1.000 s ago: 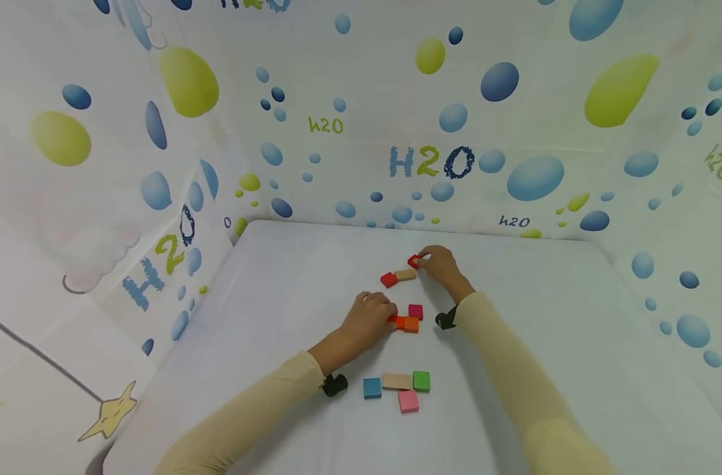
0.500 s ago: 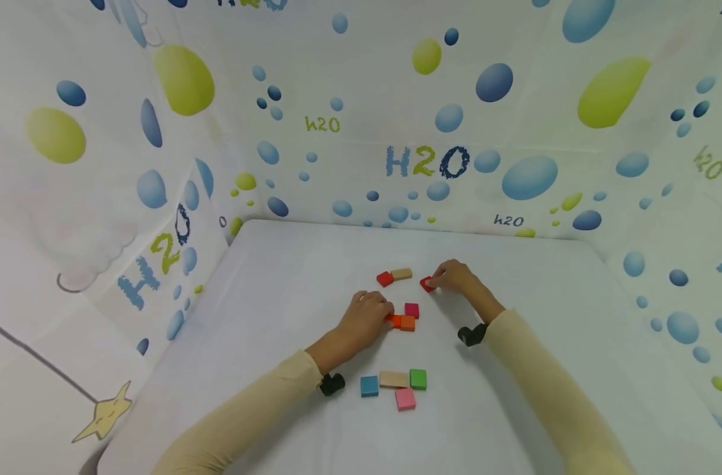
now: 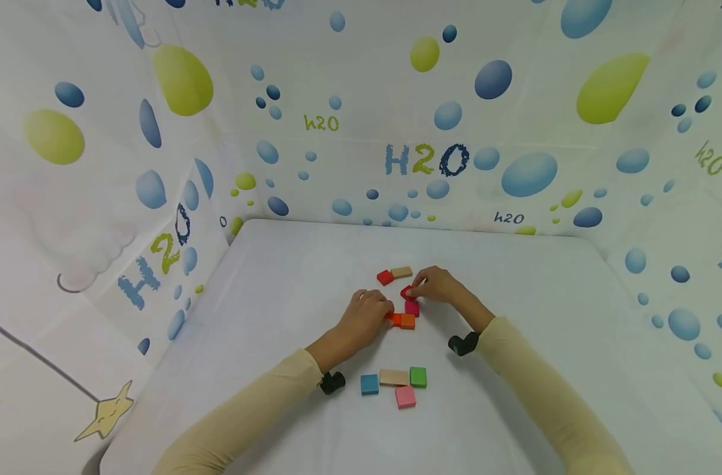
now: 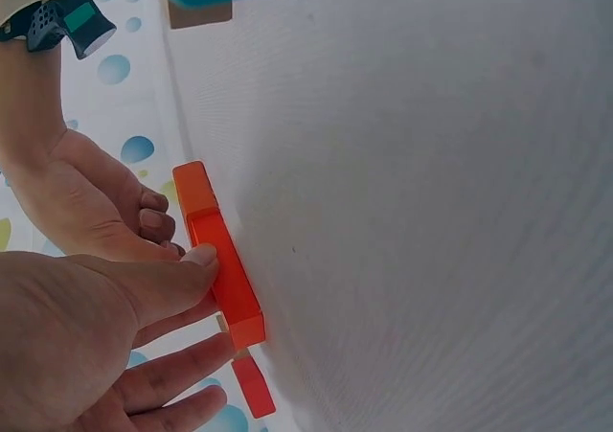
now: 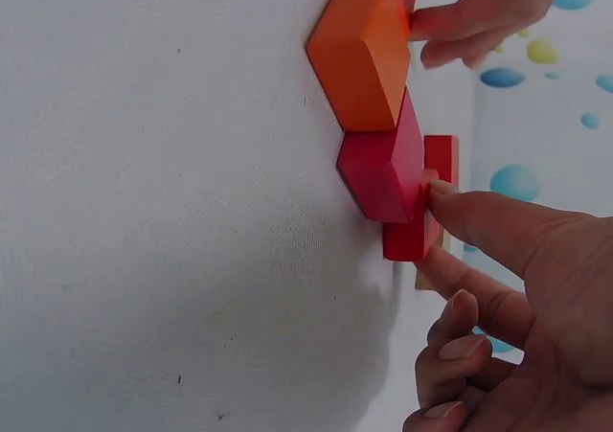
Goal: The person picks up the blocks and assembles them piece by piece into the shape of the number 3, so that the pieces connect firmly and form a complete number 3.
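Note:
The left hand (image 3: 365, 320) pinches a red-orange block (image 4: 230, 279), its thumb on the near face; an orange block (image 3: 407, 321) adjoins it on the right. Just behind that orange block lies a crimson block (image 3: 412, 309). Thumb and a finger of the right hand (image 3: 437, 285) pinch a red block (image 3: 406, 293) right behind the crimson one; in the right wrist view that red block (image 5: 406, 240) looks close against the crimson block (image 5: 379, 171), its other fingers curled. Part of the red-orange block is hidden by the left hand in the head view.
Farther back lie another red block (image 3: 385, 278) and a tan block (image 3: 401, 272), end to end. Nearer the person are a blue block (image 3: 369, 384), a tan plank (image 3: 394, 377), a green block (image 3: 418, 377) and a pink block (image 3: 405, 397) on the white table (image 3: 278, 277).
From beside the back tan block, the right hand has brought its red block right and nearer, then left to the crimson block. The left hand stays about where it was.

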A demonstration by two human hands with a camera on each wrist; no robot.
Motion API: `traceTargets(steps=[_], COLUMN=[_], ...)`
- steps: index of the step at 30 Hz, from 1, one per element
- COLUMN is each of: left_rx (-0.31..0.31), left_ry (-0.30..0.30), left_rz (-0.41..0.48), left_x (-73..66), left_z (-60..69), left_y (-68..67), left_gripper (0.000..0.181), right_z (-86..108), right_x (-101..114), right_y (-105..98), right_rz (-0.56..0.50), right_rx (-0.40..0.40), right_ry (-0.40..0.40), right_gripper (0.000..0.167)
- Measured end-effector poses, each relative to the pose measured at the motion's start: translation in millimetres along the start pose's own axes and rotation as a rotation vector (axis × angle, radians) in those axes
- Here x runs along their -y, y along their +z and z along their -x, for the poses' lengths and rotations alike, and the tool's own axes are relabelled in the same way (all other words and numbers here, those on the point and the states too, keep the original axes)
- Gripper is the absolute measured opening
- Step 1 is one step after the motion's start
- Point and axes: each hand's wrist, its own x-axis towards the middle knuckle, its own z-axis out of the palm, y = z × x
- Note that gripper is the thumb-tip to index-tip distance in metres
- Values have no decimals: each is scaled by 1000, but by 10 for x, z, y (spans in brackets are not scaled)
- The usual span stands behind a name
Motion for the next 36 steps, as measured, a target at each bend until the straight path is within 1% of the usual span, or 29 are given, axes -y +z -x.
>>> traceTargets(steps=[6,9,19,23,26,29,32,36], left_rx=[2,3,-8,-10,-9,-6,-6,-12], left_ry=[1,0,8,6,3,-2,-4,-2], left_rz=[2,1,-4,-3,-5,-4,4,8], left_x=[-11,-14,4,2,-3,-8,-17,-32], left_z=[6,10,0,-2,-4,-1,5,13], left_y=[-27,-32,-11,-2,-1,-13,-31,-47], left_gripper=[24,24,24,24,24,23,22,22], right_z=[45,43,60,88,86,38,-54,-198], right_x=[24,22,19,25,25,35,60,106], right_y=[0,1,12,7,-15,-43,-68,-81], right_rz=[14,18,13,14,26,41,62,101], right_rx=[-1,0,7,7,-12,-57,-99,-114], right_ry=[-18,-14,14,10,-1,-12,-30,-56], right_gripper=[28,28,29,29,30,32,35,40])
